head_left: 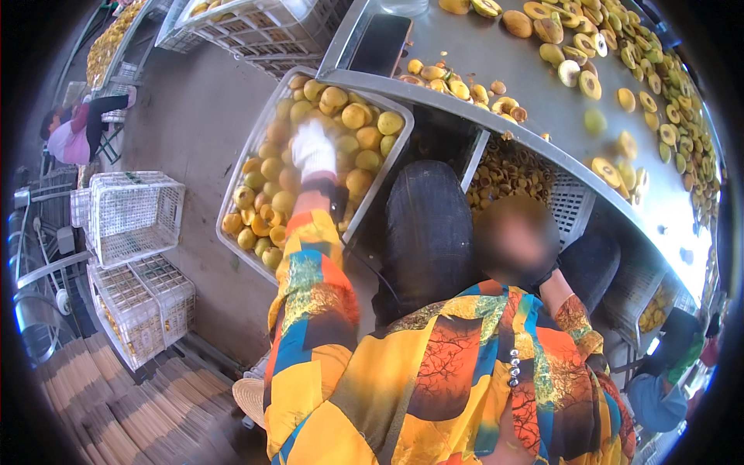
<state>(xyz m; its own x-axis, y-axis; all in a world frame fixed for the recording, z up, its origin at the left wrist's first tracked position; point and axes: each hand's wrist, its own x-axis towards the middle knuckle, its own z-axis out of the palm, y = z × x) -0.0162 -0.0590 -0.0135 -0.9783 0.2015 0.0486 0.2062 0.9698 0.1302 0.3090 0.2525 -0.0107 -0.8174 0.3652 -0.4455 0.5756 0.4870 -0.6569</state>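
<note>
My left hand (314, 149), in a white glove, reaches down into a white plastic crate (408, 116) at the left of my knee. Whole yellow-orange fruits (358, 182) that look like peaches lie around it, and a few split ones sit at the crate's near end. Motion smears the gloved fingers, so what they hold does not show. My right forearm (559, 296) is bent below the metal table's (496, 39) edge. A blurred patch hides most of the right hand, so its fingers and anything in them cannot be made out.
Halved fruits (542, 29) cover the table's far right, with a smartphone (380, 45) at its left corner. Fruit scraps (508, 172) fill a bin under the table. Stacked white crates (136, 217) and flattened cardboard (132, 403) stand left. Another person (74, 139) sits at far left.
</note>
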